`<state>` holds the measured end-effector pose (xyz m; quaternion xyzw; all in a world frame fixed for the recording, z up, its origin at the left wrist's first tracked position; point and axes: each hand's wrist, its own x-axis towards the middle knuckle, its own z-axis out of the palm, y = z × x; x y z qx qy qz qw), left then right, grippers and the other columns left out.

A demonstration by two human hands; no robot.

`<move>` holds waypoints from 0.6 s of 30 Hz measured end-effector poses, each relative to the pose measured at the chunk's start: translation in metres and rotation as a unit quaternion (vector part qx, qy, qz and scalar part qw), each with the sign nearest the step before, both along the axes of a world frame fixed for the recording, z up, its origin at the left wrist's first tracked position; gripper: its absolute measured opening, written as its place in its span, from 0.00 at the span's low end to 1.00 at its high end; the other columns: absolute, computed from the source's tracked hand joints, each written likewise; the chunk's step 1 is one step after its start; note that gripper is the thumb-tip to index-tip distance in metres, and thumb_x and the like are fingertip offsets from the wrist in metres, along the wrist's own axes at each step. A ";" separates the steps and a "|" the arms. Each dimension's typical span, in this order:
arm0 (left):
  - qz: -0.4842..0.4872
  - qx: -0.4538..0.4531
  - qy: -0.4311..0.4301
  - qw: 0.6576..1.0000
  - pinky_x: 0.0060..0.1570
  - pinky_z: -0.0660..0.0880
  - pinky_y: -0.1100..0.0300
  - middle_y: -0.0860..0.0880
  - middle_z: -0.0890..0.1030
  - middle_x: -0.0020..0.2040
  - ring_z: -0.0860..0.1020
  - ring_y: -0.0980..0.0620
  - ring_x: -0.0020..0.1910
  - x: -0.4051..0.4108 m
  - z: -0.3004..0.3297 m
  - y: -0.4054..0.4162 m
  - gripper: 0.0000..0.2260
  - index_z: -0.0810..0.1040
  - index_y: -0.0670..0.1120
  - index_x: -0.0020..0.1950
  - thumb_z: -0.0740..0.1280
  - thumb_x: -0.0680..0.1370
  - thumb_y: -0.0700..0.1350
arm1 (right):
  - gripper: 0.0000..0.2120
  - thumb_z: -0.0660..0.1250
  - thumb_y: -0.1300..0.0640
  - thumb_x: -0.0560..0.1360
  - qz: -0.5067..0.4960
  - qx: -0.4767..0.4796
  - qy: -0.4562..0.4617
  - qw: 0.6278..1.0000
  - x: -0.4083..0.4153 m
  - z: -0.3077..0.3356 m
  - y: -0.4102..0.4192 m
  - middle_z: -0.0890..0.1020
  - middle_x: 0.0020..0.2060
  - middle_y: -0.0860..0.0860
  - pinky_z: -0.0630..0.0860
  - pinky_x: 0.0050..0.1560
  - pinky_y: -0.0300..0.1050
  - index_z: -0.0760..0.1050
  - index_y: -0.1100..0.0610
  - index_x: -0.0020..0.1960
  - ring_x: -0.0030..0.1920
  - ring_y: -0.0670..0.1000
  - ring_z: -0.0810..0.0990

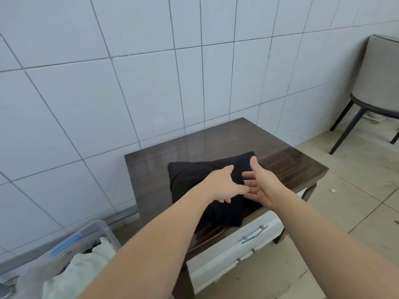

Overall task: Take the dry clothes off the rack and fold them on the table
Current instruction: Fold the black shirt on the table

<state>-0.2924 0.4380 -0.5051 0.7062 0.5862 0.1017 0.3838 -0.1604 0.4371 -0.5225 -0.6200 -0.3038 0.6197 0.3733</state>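
The left hand (224,184) and forearm covered the near middle of the black garment (190,180). The clear bin (71,240) and pale cloth (86,266) inside it were blurred and cut off at bottom left. The right edge cropped the chair (382,78).

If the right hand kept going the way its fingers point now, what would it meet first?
Most likely the left hand: the right hand has fingers aimed left, nearly touching it above the folded black garment. Depth is unclear.
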 end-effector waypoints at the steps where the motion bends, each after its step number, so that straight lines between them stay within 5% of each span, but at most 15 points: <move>1: -0.012 0.068 0.063 0.996 0.56 0.75 0.56 0.46 0.78 0.63 0.78 0.50 0.58 -0.001 -0.007 0.000 0.31 0.57 0.50 0.78 0.65 0.78 0.54 | 0.29 0.58 0.40 0.79 0.024 0.011 -0.027 0.999 0.003 -0.001 0.000 0.74 0.66 0.59 0.74 0.61 0.52 0.66 0.57 0.72 0.63 0.59 0.76; 5: 0.057 0.314 0.188 0.929 0.66 0.66 0.54 0.50 0.73 0.69 0.70 0.49 0.67 -0.037 -0.019 0.001 0.19 0.69 0.51 0.72 0.56 0.82 0.54 | 0.26 0.68 0.52 0.77 0.181 0.115 -0.168 0.962 -0.006 -0.005 -0.002 0.71 0.69 0.49 0.74 0.60 0.48 0.66 0.48 0.73 0.66 0.53 0.72; 8: 0.026 0.259 0.207 0.943 0.74 0.53 0.54 0.52 0.63 0.76 0.56 0.50 0.77 -0.067 -0.028 0.001 0.20 0.64 0.53 0.75 0.48 0.84 0.53 | 0.27 0.68 0.63 0.75 0.238 0.188 -0.282 0.910 -0.022 -0.010 0.002 0.70 0.70 0.48 0.68 0.66 0.46 0.69 0.48 0.71 0.68 0.52 0.69; 12: -0.016 0.187 0.256 0.948 0.76 0.39 0.48 0.53 0.46 0.80 0.40 0.49 0.78 -0.085 -0.044 -0.006 0.25 0.47 0.58 0.79 0.41 0.81 0.61 | 0.27 0.61 0.69 0.76 0.160 0.298 -0.262 0.904 -0.031 -0.004 0.010 0.70 0.67 0.46 0.67 0.68 0.42 0.68 0.50 0.72 0.66 0.45 0.69; 16: -0.030 0.170 0.327 0.929 0.74 0.35 0.43 0.49 0.39 0.79 0.35 0.44 0.77 -0.081 -0.056 -0.015 0.32 0.40 0.58 0.78 0.40 0.77 0.68 | 0.26 0.58 0.67 0.78 0.238 0.267 -0.418 0.835 -0.031 -0.027 0.019 0.64 0.71 0.52 0.61 0.69 0.41 0.64 0.53 0.75 0.70 0.52 0.65; 18: -0.039 0.169 0.355 0.918 0.74 0.36 0.42 0.48 0.38 0.79 0.35 0.42 0.77 -0.079 -0.056 -0.013 0.33 0.40 0.58 0.78 0.41 0.77 0.70 | 0.24 0.60 0.64 0.79 0.230 0.241 -0.450 0.828 -0.030 -0.037 0.018 0.65 0.71 0.52 0.64 0.68 0.43 0.66 0.52 0.73 0.69 0.53 0.66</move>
